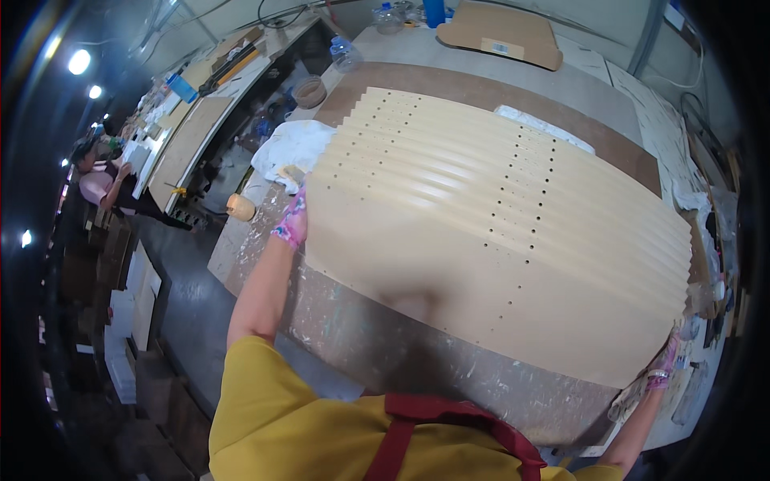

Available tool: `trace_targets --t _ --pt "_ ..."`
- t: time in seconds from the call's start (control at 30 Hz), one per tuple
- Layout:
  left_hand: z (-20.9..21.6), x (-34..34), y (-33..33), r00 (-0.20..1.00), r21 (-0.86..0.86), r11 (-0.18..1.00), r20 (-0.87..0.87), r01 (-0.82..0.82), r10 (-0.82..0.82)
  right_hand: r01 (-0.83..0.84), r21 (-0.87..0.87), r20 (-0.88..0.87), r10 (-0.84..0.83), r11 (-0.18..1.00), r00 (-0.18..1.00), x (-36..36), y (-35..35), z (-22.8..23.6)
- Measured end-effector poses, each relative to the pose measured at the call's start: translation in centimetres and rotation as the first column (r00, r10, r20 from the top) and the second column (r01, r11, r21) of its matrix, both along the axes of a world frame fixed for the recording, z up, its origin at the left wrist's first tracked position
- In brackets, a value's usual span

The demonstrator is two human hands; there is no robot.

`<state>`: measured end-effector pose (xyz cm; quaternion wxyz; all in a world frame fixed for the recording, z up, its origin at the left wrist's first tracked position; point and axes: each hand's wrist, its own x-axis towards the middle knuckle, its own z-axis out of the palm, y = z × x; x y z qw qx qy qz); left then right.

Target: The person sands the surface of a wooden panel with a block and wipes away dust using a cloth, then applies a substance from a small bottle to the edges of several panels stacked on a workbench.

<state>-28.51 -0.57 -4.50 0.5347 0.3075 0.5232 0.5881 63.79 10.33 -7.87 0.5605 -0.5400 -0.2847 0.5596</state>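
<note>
A fanned stack of long beige panels (385, 232) with rows of small drilled holes lies on the worktable in front of me. Its panels overlap in steps, and the nearest one shows the widest face. At the left end, my left hand (293, 223), in a pink patterned glove, is closed on the edge of the nearest panel. My right hand (664, 362), gloved alike, grips that panel's right end, with some fingers hidden by the edge. A white cloth (293, 151) and a small orange-tan container (240, 208) are close to my left hand.
Brown board covers part of the paint-flecked worktable (337, 309). Another white cloth (545, 128) sits behind the stack. Along the back are a cardboard piece (501, 36), a clear bottle (343, 53) and a tape roll (309, 92). A person (108, 180) stands at another bench on the far left.
</note>
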Motion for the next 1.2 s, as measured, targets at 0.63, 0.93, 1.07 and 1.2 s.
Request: trace_targets --t 0.63,0.93,1.07,1.2 --pt "1.9 3.4 -1.3 0.959 0.014 1.000 -0.284 -0.015 0.019 0.033 0.037 0.075 -0.036 0.999 0.997 -10.9 -3.6 7.8" --pt "-1.0 -1.3 -1.1 0.397 0.254 0.952 -0.867 -0.169 0.302 -0.066 0.044 0.574 0.029 0.997 0.819 -9.9 -2.7 6.8" --pt "4.1 3.0 0.8 0.254 0.390 0.878 -0.851 -0.278 0.459 -0.029 -0.037 0.900 0.046 0.999 0.433 -7.6 -5.2 9.0" --pt "9.7 11.1 2.8 0.111 0.562 0.827 -0.820 -0.031 0.561 0.107 0.038 0.527 -0.111 0.993 0.843 -2.1 -4.7 7.2"
